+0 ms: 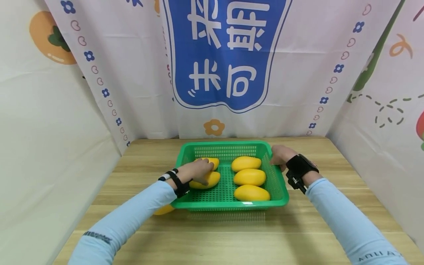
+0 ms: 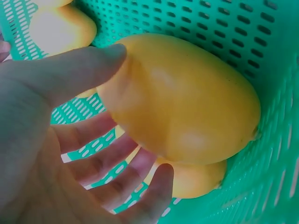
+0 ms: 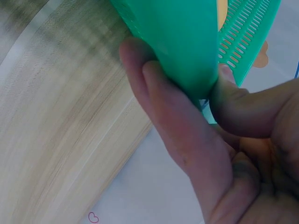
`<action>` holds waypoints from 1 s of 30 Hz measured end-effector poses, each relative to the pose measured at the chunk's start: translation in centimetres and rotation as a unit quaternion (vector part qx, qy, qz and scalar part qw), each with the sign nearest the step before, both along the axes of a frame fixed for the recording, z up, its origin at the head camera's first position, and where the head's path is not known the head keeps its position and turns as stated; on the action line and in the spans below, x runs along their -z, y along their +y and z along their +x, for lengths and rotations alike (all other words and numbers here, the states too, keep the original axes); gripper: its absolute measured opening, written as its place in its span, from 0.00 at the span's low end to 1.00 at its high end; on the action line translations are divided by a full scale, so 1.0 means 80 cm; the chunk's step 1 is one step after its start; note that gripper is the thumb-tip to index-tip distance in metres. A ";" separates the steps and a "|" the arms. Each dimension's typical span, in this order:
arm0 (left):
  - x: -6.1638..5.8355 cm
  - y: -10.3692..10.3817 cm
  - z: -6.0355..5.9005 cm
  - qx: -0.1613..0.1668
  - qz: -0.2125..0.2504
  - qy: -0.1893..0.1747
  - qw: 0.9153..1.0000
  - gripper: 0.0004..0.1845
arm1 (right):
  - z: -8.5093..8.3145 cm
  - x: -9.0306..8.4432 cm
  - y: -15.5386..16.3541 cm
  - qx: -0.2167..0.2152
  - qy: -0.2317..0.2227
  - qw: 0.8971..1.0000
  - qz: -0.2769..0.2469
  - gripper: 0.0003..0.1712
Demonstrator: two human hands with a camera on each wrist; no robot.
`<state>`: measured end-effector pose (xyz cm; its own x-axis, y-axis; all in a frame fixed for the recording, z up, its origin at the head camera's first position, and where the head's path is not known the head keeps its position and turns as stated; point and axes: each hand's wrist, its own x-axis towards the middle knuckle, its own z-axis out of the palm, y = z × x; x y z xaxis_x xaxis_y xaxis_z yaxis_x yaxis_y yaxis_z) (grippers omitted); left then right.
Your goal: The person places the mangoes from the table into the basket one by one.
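Note:
A green plastic basket (image 1: 225, 208) stands on the table with several yellow mangoes in it. My left hand (image 1: 198, 171) reaches inside over the left side and holds the front-left mango (image 1: 210, 180), thumb on one end and fingers along its side. Seen from the left wrist, this mango (image 2: 187, 98) lies by the basket wall, with another mango (image 2: 198, 179) partly hidden behind it. My right hand (image 1: 281, 156) pinches the basket's right rim, thumb inside and fingers outside, as the right wrist view shows at the rim (image 3: 182, 46).
Three mangoes (image 1: 250, 177) lie in a column along the basket's right side. Another mango (image 1: 164, 209) sits on the wooden table (image 1: 212, 243) outside the basket's front-left corner, partly hidden. Printed cloth (image 1: 149, 73) hangs behind and on both sides.

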<state>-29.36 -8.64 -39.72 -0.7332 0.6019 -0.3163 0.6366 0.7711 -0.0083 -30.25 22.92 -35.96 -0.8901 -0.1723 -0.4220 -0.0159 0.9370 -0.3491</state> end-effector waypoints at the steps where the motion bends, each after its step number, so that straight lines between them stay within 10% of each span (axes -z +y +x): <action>1: -0.001 -0.001 0.000 0.000 0.008 -0.005 1.000 0.21 | 0.000 0.000 0.000 -0.002 0.001 1.000 0.003 0.07; 13: -0.016 -0.020 -0.005 0.009 0.150 -0.027 0.988 0.18 | 0.001 -0.002 0.001 -0.012 0.007 1.000 0.019 0.09; 30: -0.031 -0.041 -0.006 0.004 0.239 0.011 0.971 0.15 | 0.000 -0.001 0.000 -0.003 0.000 1.000 0.009 0.06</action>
